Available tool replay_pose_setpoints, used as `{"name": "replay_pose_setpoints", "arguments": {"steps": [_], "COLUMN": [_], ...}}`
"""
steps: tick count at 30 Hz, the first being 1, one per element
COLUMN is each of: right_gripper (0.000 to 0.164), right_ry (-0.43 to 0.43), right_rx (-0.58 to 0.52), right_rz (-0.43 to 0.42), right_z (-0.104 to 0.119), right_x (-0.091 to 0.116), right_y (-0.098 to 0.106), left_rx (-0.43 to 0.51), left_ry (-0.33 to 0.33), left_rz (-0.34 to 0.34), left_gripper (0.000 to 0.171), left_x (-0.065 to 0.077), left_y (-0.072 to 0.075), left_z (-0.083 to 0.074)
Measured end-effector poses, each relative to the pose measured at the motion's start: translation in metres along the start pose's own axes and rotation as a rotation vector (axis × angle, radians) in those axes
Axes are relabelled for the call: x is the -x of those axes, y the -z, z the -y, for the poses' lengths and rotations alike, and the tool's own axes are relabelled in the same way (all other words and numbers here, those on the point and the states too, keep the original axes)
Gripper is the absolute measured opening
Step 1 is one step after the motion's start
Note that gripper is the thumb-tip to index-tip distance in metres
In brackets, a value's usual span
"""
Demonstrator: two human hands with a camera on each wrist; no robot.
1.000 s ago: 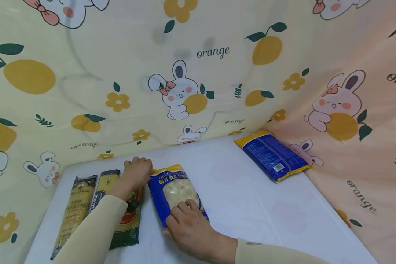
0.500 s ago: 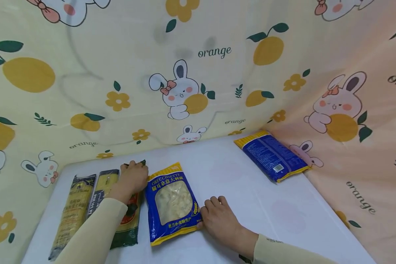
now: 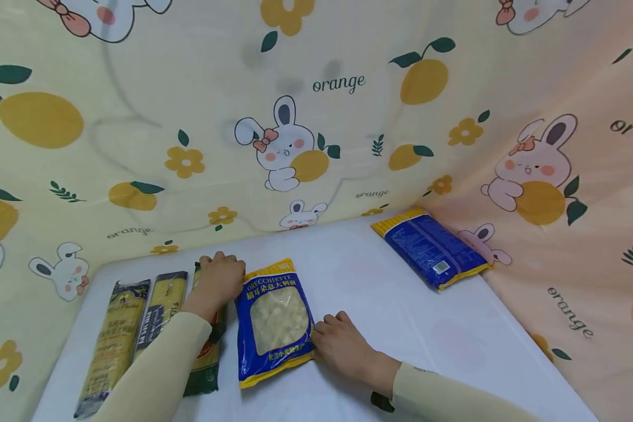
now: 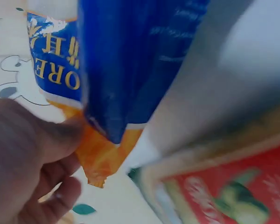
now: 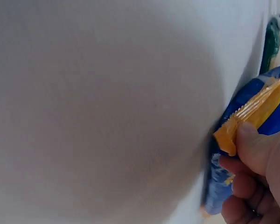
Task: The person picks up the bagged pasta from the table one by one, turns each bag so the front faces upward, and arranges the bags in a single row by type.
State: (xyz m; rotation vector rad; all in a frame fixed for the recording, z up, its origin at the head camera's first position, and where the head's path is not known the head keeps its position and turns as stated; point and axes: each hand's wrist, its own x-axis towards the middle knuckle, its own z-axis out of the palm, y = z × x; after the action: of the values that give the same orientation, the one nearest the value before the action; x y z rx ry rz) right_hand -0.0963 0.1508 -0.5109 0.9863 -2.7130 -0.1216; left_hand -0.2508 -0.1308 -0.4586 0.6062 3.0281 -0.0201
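Observation:
A blue and yellow bag of orecchiette pasta point(image 3: 279, 322), its clear window facing up, lies between my hands in the head view. With my left hand point(image 3: 218, 287) I pinch its upper left corner; the left wrist view shows the thumb point(image 4: 65, 135) against the orange end. My right hand point(image 3: 345, 349) grips the lower right corner, and in the right wrist view its thumb point(image 5: 252, 144) presses on the yellow seam. Beside the bag, partly under my left arm, is a pack with a green end point(image 3: 203, 378) and a red label point(image 4: 242, 191).
Two long pasta packs point(image 3: 113, 346) point(image 3: 160, 305) lie side by side at the left of the white table point(image 3: 401, 351). Another blue and yellow bag point(image 3: 432, 249) lies face down at the back right corner. A printed curtain point(image 3: 200, 88) stands behind and to the right.
My right hand has gone from the bag's lower front to its lower right corner, uncovering the window. The bag has turned slightly, and in the last half second both hands shifted a little closer together.

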Motion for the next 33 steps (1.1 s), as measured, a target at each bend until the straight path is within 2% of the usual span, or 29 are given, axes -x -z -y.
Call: {"name": "replay_pose_setpoints", "arguments": {"steps": [3, 7, 9, 10, 13, 15, 17, 20, 22, 24, 27, 29, 33], "right_gripper": [0.021, 0.017, 0.014, 0.014, 0.014, 0.018, 0.019, 0.020, 0.021, 0.024, 0.030, 0.034, 0.034], "right_ry": [0.001, -0.011, -0.002, 0.007, 0.023, 0.014, -0.006, -0.018, -0.005, 0.006, -0.002, -0.028, -0.095], "right_rx": [0.033, 0.077, 0.073, 0.068, 0.052, 0.052, 0.055, 0.052, 0.047, 0.035, -0.003, -0.023, -0.025], "right_rz": [-0.043, -0.117, -0.137, -0.136, -0.087, -0.037, -0.001, 0.009, 0.005, 0.000, -0.006, -0.015, -0.033], "right_z": [-0.011, -0.024, -0.026, -0.025, -0.021, -0.019, -0.017, -0.016, -0.016, -0.017, -0.023, -0.031, -0.053], "right_x": [-0.001, -0.004, -0.007, -0.008, -0.009, -0.007, -0.006, -0.004, -0.003, -0.002, 0.002, 0.006, 0.013], "right_y": [0.008, 0.015, 0.016, 0.014, 0.007, 0.003, 0.000, 0.000, 0.000, 0.002, 0.006, 0.009, 0.010], "left_rx": [-0.021, -0.031, -0.018, -0.008, 0.046, 0.077, 0.097, 0.122, 0.162, 0.208, 0.232, 0.210, 0.188], "left_ry": [-0.005, 0.003, 0.018, 0.032, 0.086, 0.123, 0.138, 0.103, 0.056, 0.007, -0.012, -0.004, 0.021], "left_rz": [-0.124, -0.295, -0.322, -0.310, -0.210, -0.145, -0.113, -0.121, -0.103, -0.039, 0.087, 0.127, 0.109], "left_gripper": [0.011, 0.010, 0.011, 0.011, 0.016, 0.022, 0.027, 0.031, 0.042, 0.060, 0.084, 0.091, 0.096], "left_x": [-0.010, -0.013, -0.012, -0.011, -0.008, -0.008, -0.009, -0.009, -0.007, -0.003, 0.004, 0.008, 0.007], "left_y": [0.004, 0.005, 0.004, 0.002, -0.003, -0.006, -0.006, -0.005, -0.009, -0.016, -0.032, -0.040, -0.048], "left_z": [-0.006, -0.004, -0.002, -0.001, -0.002, -0.010, -0.024, -0.054, -0.076, -0.096, -0.115, -0.120, -0.115]}}
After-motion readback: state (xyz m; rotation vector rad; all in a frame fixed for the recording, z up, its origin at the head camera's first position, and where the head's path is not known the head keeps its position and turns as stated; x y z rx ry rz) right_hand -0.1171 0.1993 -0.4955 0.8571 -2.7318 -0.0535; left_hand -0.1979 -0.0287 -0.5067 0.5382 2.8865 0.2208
